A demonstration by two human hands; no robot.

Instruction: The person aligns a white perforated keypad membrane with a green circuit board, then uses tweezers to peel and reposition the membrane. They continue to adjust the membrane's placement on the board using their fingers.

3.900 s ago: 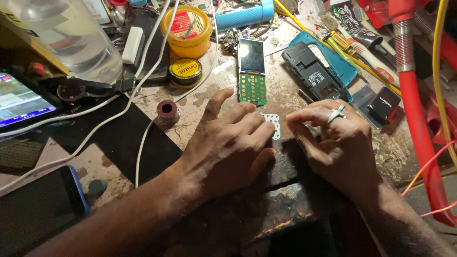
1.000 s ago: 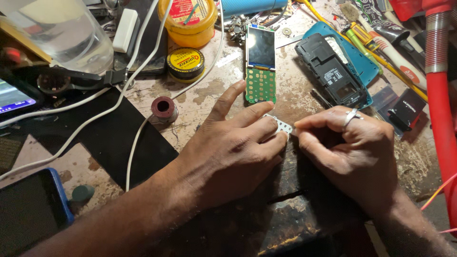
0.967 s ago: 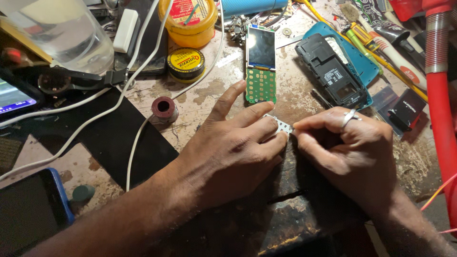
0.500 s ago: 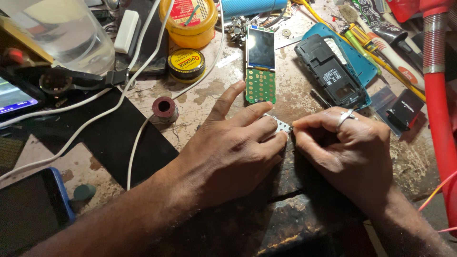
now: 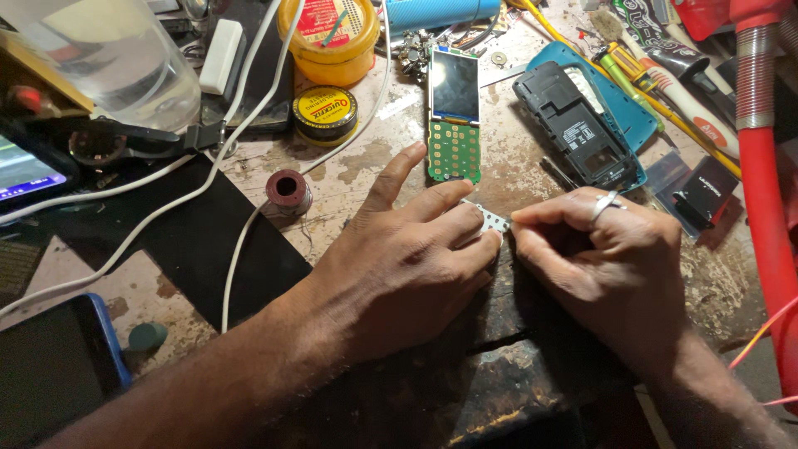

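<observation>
My left hand [image 5: 407, 249] and my right hand [image 5: 607, 249] meet over a dark block at the bench's front, both pinching a small white keypad sheet [image 5: 486, 218] with rows of holes. The fingertips of both hands hide most of the sheet. Just beyond my left index finger lies a bare green phone circuit board [image 5: 454, 116] with its screen attached. To its right sits a black phone back housing [image 5: 573, 125] on a blue phone cover [image 5: 628, 116]. A ring is on my right hand.
A yellow tub [image 5: 328, 37], a round black-and-yellow tin [image 5: 324, 112], a solder spool [image 5: 287, 189] and white cables [image 5: 241, 241] lie at the left. A red hose [image 5: 761, 183] runs down the right edge. A black battery [image 5: 702, 191], screwdrivers [image 5: 657, 79] and a blue-edged phone [image 5: 58, 382] surround the spot.
Both hands stay pressed together on the small white sheet with only slight finger shifts. The view has drifted a little since the earliest frame.
</observation>
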